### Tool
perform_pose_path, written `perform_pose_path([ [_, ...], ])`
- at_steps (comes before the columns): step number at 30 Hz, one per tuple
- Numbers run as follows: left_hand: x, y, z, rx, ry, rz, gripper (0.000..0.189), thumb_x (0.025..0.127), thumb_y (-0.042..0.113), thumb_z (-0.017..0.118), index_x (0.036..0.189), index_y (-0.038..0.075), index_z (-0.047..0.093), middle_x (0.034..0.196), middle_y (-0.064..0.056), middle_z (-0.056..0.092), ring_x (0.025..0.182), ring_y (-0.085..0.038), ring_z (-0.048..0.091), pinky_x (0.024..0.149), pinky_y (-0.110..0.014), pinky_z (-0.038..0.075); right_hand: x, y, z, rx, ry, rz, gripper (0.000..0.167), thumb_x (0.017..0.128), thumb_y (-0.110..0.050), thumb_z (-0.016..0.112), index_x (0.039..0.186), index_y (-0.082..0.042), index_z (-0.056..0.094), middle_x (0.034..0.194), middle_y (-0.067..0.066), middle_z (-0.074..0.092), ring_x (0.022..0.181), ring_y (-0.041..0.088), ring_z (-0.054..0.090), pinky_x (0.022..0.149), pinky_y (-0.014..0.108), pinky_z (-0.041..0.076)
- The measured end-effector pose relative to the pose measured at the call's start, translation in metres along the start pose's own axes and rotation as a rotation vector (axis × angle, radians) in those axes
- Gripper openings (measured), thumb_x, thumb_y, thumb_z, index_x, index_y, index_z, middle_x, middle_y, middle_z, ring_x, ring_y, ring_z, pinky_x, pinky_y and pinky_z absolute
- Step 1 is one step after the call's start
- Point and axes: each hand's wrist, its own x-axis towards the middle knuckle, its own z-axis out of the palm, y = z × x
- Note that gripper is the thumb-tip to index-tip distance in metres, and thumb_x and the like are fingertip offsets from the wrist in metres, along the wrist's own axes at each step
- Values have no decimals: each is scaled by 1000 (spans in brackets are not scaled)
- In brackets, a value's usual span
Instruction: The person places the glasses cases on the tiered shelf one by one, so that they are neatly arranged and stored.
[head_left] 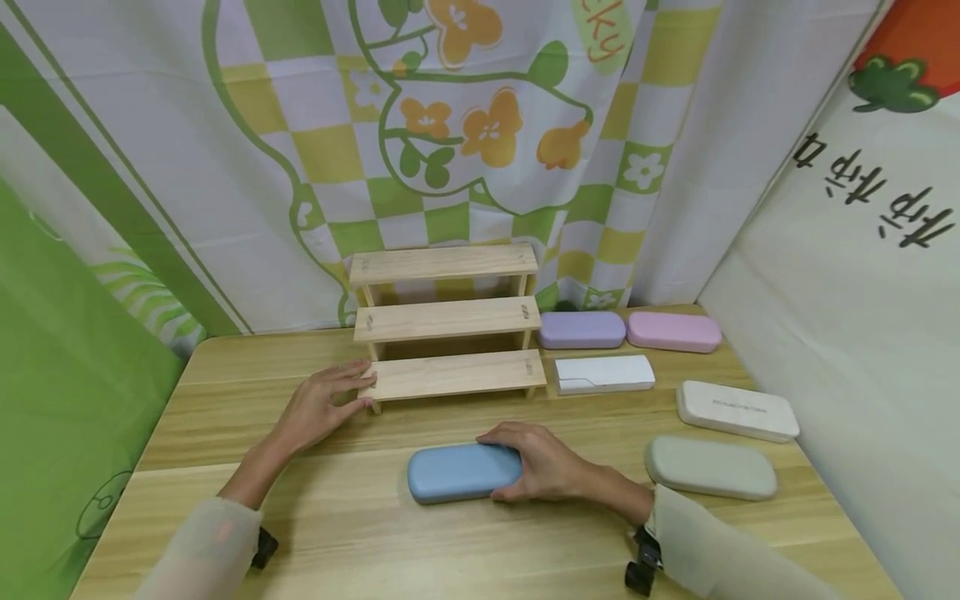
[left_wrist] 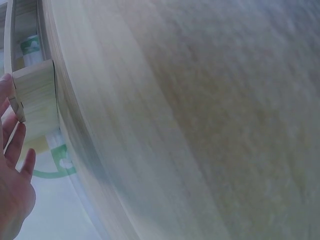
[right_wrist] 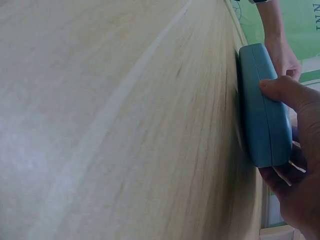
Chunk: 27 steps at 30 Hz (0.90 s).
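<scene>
Head view. Student: Where does the oblong, round-ended, hard-shelled blue case [head_left: 453,475] lie?

Tutor: Over the front middle of the pale wood-grained tabletop [head_left: 337,533]; whether it rests there or hangs just above cannot be told. The right hand [head_left: 551,465] grips its 3 o'clock end, thumb on the near side, fingers round the far side.

Student: Its long axis?

Tutor: From 9 to 3 o'clock, roughly parallel to the treads of the three-tiered pale wooden stand [head_left: 442,265]. The lowest tread [head_left: 457,377] lies at 12 o'clock from the case, near but apart.

Student: And the left hand [head_left: 318,408]?

Tutor: Farther from the case than the right, at 10 o'clock: fingers loosely extended, touching the lowest tread's left end, with no firm grip evident.
</scene>
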Motion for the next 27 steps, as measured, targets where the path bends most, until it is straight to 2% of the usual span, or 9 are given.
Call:
perform_pose_path([
  [8, 0, 0, 0, -1, -11, -24, 39, 81, 5, 91, 118, 0, 79, 138, -23, 68, 119, -45, 70, 96, -58, 59, 3, 0, -4, 33, 0, 48, 72, 76, -35, 96, 136, -6, 70, 128, 3, 75, 116, 15, 69, 96, 31, 60],
  [20, 2, 1, 0, 11, -25, -29, 38, 83, 6, 90, 119, 0, 79, 139, -22, 67, 119, -44, 70, 95, -57, 60, 5, 0, -15, 38, 9, 79, 71, 76, -39, 94, 137, -9, 70, 130, 4, 75, 116, 17, 70, 96, 30, 60],
  [27, 0, 1, 0, 19, -14, -11, 38, 82, 5, 91, 118, -1, 79, 138, -23, 68, 118, -44, 70, 93, -55, 61, 11, 1, -24, 36, 19, 28, 71, 77, -35, 93, 137, -6, 70, 131, 7, 74, 115, 18, 70, 95, 31, 61],
])
